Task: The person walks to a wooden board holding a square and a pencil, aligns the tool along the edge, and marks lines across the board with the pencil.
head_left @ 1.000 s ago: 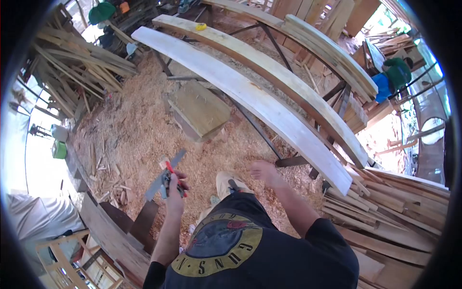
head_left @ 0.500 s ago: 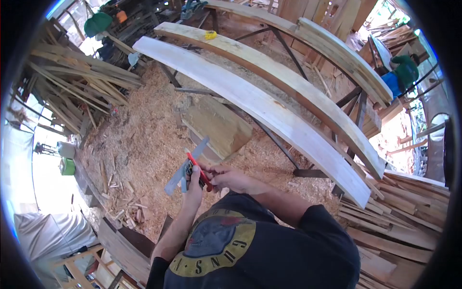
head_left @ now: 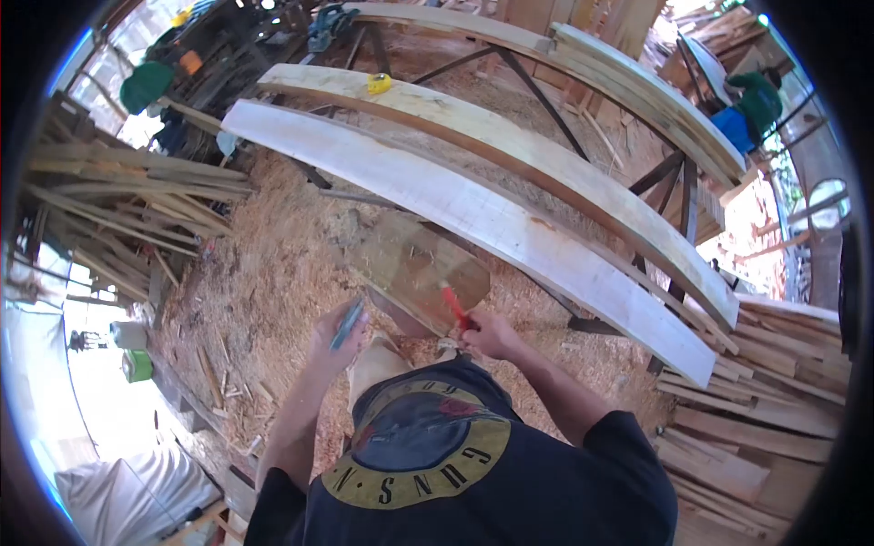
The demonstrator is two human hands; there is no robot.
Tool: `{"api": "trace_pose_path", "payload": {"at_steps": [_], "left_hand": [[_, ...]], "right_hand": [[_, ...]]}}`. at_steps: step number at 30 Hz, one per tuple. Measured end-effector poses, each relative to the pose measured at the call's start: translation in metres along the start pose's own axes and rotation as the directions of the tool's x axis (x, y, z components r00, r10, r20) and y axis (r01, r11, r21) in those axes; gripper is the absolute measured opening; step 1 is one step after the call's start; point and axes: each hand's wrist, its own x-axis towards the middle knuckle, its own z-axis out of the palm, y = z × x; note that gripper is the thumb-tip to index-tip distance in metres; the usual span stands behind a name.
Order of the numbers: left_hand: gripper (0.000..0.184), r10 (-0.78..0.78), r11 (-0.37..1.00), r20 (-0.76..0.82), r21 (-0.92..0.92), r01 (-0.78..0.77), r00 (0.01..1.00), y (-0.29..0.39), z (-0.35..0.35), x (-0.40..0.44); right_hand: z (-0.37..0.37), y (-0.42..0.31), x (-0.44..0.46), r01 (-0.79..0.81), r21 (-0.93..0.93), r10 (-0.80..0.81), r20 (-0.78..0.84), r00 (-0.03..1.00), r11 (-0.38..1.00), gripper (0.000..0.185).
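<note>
My left hand (head_left: 339, 341) is closed around a grey-blue metal tool (head_left: 347, 324), seen nearly edge-on, whose exact kind I cannot make out. In my right hand (head_left: 489, 335) is a red-handled tool (head_left: 455, 306) with a pale tip pointing up and away from me. The two hands are apart, in front of my body. Just beyond them, a thick wood block (head_left: 423, 264) lies on the shavings. Past the block, a long whitish plank (head_left: 473, 217) rests on a dark metal frame.
A second long plank (head_left: 510, 136) runs behind the whitish one, with a yellow tape measure (head_left: 379, 84) on it. Stacked boards (head_left: 756, 419) lie at the right. Scrap wood (head_left: 127, 200) is piled at the left. A green container (head_left: 137, 366) stands at the left edge.
My hands came together at the tools, then separated. The red-handled tool passed from beside my left hand into my right hand. The grey-blue tool in my left hand has turned nearly edge-on.
</note>
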Motion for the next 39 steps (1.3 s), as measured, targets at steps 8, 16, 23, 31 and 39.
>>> {"api": "trace_pose_path", "payload": {"at_steps": [8,16,23,31,39], "left_hand": [[0.021,0.198,0.956,0.418,0.118,-0.269,0.886,0.005,-0.024,0.143],[0.022,0.374,0.873,0.609,0.024,-0.488,0.699,-0.032,-0.027,0.28],[0.024,0.162,0.92,0.698,0.148,-0.362,0.697,-0.071,-0.055,0.3],[0.019,0.287,0.948,0.654,-0.086,-0.308,0.7,-0.063,-0.037,0.311],[0.018,0.587,0.731,0.602,-0.106,-0.675,0.541,-0.027,0.079,0.347]], "right_hand": [[0.004,0.035,-0.004,-0.167,0.099,0.194,-0.524,0.829,0.981,0.015],[0.13,0.093,0.035,-0.285,0.515,0.585,-0.758,0.288,0.808,0.01],[0.199,0.148,0.089,-0.21,0.863,0.885,-0.465,0.024,0.459,0.024],[0.225,0.193,0.138,-0.377,0.819,0.873,-0.485,-0.055,0.432,0.048],[0.25,0.163,0.112,-0.37,0.832,0.88,-0.469,-0.07,0.414,0.051]]}}
